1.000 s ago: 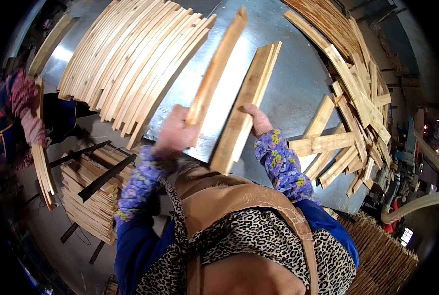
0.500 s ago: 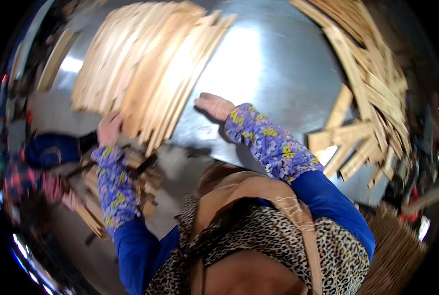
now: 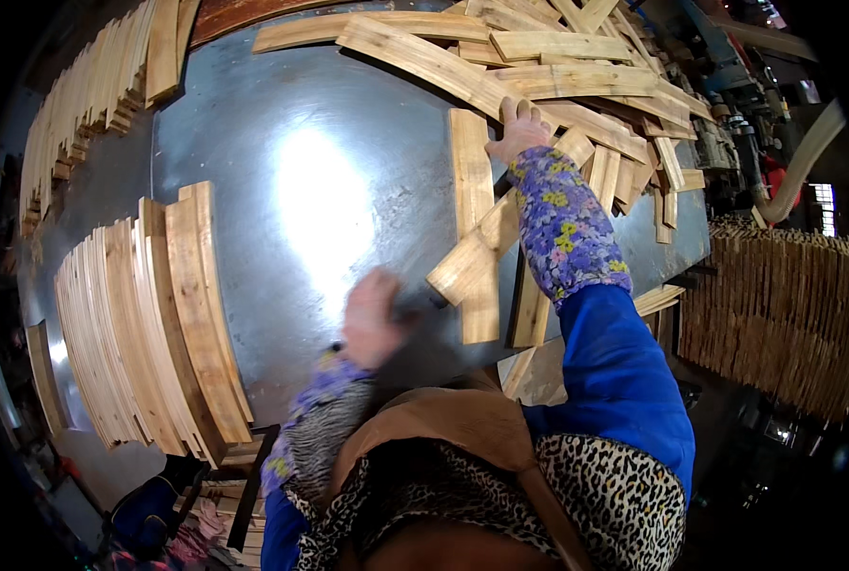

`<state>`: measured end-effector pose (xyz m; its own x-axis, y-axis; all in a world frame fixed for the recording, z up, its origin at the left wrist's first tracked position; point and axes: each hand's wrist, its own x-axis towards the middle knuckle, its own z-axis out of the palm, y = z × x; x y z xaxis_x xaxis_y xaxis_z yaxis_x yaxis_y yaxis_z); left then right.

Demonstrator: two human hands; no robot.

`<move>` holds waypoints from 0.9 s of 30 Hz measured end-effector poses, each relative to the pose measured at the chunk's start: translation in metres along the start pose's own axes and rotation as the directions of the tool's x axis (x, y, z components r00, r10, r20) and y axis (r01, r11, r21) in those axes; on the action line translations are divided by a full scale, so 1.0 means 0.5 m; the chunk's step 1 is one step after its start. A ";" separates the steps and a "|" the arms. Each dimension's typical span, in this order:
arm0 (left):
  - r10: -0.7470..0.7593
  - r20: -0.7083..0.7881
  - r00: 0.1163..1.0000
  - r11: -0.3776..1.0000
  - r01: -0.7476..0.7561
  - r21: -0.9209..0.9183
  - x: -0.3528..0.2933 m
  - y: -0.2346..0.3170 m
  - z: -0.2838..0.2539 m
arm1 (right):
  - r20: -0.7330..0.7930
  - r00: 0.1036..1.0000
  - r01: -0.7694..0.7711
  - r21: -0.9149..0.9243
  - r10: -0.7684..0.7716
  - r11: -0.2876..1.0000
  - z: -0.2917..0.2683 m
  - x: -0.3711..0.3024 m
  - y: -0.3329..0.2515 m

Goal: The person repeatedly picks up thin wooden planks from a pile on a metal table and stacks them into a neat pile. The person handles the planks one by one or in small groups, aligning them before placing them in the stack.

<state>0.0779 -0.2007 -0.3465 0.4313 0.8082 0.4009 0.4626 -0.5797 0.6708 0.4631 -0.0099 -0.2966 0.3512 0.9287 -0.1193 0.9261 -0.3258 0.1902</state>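
My right hand (image 3: pixel 519 131) reaches into a loose pile of pale wooden slats on the metal table. Its fingers are spread and rest on a long slat (image 3: pixel 424 65) that slants across the pile. Beneath the right forearm, a short board (image 3: pixel 464 274) lies crosswise over an upright slat (image 3: pixel 472 176). Low over the tabletop, nearer my body, hangs my left hand (image 3: pixel 372 319); motion blurs its fingers, and no wood shows in it. Both forearms wear purple flowered sleeve covers.
A neat row of slats (image 3: pixel 134 333) stands at the table's left, with another row (image 3: pixel 96 86) beyond it. Bare metal tabletop (image 3: pixel 243 190) spans the middle. A tall stack of wood (image 3: pixel 767 314) is at the right, near machinery. Part of another person (image 3: pixel 144 514) shows lower left.
My view has swung right toward the loose pile. The left hand has left the neat row of slats and is over bare metal; the right hand has moved onto the pile.
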 end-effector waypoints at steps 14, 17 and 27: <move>-0.393 0.610 0.688 0.919 0.278 0.279 0.243 0.212 0.312 | 0.116 0.991 0.032 0.292 -0.068 0.956 0.056 -0.065 0.302; -0.490 0.504 0.711 0.861 0.306 0.406 0.197 0.183 0.280 | 0.058 0.990 0.097 0.355 -0.126 0.930 -0.002 -0.092 0.232; -0.710 0.305 0.634 0.622 0.363 0.694 -0.101 0.017 -0.119 | 0.059 0.931 0.313 0.386 -0.361 0.868 0.067 -0.067 -0.158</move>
<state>0.0140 -0.2403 -0.3236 0.1814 0.8928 -0.4123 0.9817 -0.1396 0.1295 0.3828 -0.0215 -0.3402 0.0002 0.9716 -0.2368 0.9667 -0.0608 -0.2485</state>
